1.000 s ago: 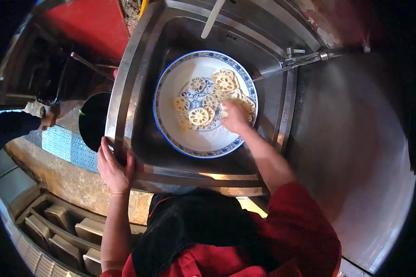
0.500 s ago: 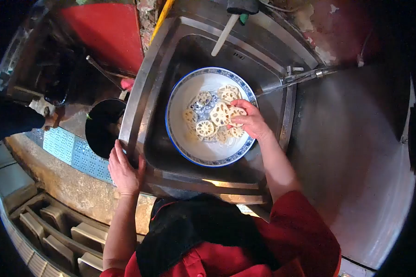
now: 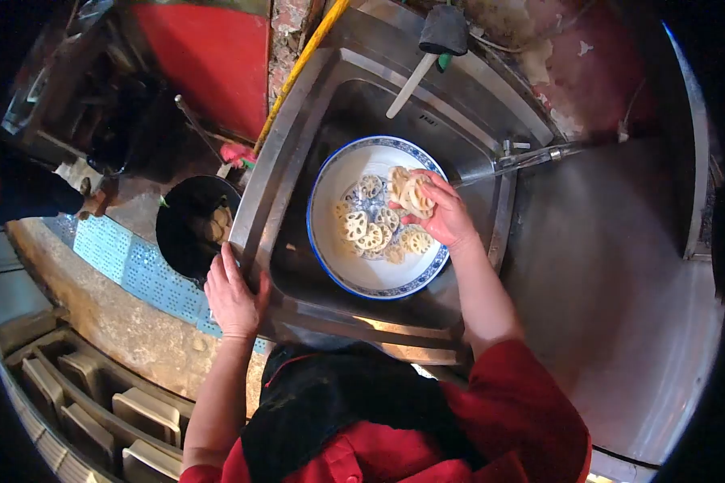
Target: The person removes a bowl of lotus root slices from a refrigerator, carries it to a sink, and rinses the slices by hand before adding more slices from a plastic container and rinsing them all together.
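Lotus slices have risen above the bowl, right hand clasping; left of bowl, left hand spreads on sink, perhaps bracing.

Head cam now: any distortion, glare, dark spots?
Head view: wide-lens bowing along the sink, black corners; head view: warm glare on its near rim, murky shadow inside the black pot; head view: right hand and held lotus slices readable.

From the wearer's head, the one camera looks forward and steeply down at close range, its wide, round-edged view darkening at the corners. The bowl and sink sit near the middle, the wearer's apron at six o'clock, the bench toward three to four.
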### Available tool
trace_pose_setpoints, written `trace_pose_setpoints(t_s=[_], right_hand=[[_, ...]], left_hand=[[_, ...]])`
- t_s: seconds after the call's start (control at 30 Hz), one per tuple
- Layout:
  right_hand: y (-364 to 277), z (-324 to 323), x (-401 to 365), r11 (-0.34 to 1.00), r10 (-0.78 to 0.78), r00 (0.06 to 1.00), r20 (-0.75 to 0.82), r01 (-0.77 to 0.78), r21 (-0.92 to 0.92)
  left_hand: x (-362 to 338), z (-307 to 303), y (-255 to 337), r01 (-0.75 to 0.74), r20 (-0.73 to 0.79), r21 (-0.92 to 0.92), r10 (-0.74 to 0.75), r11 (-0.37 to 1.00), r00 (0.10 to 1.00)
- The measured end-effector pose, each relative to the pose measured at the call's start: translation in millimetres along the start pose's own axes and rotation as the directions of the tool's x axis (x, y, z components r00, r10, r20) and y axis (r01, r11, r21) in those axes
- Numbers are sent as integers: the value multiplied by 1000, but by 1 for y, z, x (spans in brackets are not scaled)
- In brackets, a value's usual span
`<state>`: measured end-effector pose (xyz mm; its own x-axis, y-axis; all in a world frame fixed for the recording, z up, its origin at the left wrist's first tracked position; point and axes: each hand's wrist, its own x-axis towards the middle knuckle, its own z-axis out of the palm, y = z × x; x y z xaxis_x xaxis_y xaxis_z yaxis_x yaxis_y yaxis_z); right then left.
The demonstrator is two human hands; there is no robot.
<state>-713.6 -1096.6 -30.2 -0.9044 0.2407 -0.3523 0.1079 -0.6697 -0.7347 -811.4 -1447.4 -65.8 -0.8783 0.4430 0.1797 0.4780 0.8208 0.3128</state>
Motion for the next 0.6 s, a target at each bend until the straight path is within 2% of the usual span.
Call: trace_pose_setpoints(t_s=[0.03,0.13,0.2,0.23,0.3,0.33,0.37,0.4,0.43,0.47,0.5,0.53,0.57,0.6], right_hand=[[1,9,4,1000,3,997,75,-3,10],[11,66,15,1000,12,989,146,-10,-13],[27,120,26,1000,8,954,300,-10,7],[42,144,36,999,-34,927,374,30,16],[80,196,54,992,-98,919,381,121,-38],[122,218,78,907,-315,870,379,393,-149],[134,237,69,648,-519,811,271,579,-494],[140,250,56,274,-696,676,242,561,-781],[141,244,43,275,-673,679,293,598,-753],[141,234,29,277,-645,678,352,637,-719],[150,219,20,281,-701,636,322,661,-696],[152,198,6,390,-673,694,256,627,-675],[145,167,-4,384,-600,736,314,609,-693],[150,133,-13,340,-561,784,266,511,-789]], left_hand=[[0,-2,2,-5,-10,15,6,1000,1000],[1,-1,1,13,13,-9,-13,1000,1000],[-1,-1,0,-28,8,12,28,1000,1000],[-1,0,-1,-31,-8,15,32,999,999],[-1,1,0,-40,-18,8,40,999,999],[-5,10,-9,-57,-41,2,57,998,998],[-15,27,-35,-110,-16,69,112,992,994],[-22,39,-53,-162,9,133,162,978,987],[-5,4,-3,353,179,-418,-304,837,936],[-10,14,-19,440,247,-329,-374,835,894],[-12,26,-33,285,215,-119,-255,951,943],[-3,21,-27,108,212,99,-127,989,969],[-3,17,-20,-77,8,55,77,996,997],[-1,6,0,-105,-50,5,105,994,993]])
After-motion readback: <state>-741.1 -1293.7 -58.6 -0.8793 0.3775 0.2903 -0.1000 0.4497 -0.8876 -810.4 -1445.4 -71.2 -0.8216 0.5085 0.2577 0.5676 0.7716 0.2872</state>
